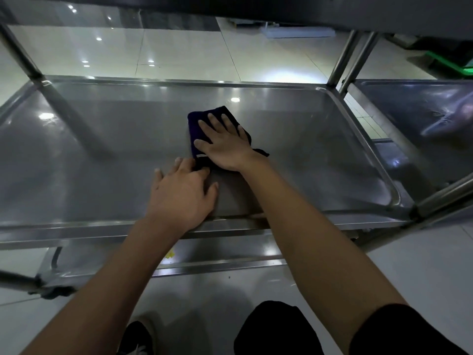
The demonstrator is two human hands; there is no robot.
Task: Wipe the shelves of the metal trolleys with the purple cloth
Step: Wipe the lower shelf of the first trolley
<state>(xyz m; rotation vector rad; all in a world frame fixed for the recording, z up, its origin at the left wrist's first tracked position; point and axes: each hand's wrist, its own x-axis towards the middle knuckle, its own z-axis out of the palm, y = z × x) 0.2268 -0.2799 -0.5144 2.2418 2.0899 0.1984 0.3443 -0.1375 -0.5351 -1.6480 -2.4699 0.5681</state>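
The folded purple cloth (pixel 198 129) lies near the middle of a metal trolley shelf (pixel 76 155). My right hand (pixel 225 144) presses flat on the cloth with its fingers spread and straight. My left hand (pixel 183 193) rests flat on the bare shelf just in front of the cloth, fingertips touching the cloth's near edge. Most of the cloth is hidden under my right hand.
A raised rim (pixel 179 82) runs round the shelf, with upright posts at the back left (pixel 23 57) and back right (pixel 343 62). A second trolley's shelf (pixel 422 108) stands to the right. A lower shelf (pixel 217 254) shows below the front edge. Tiled floor lies beyond.
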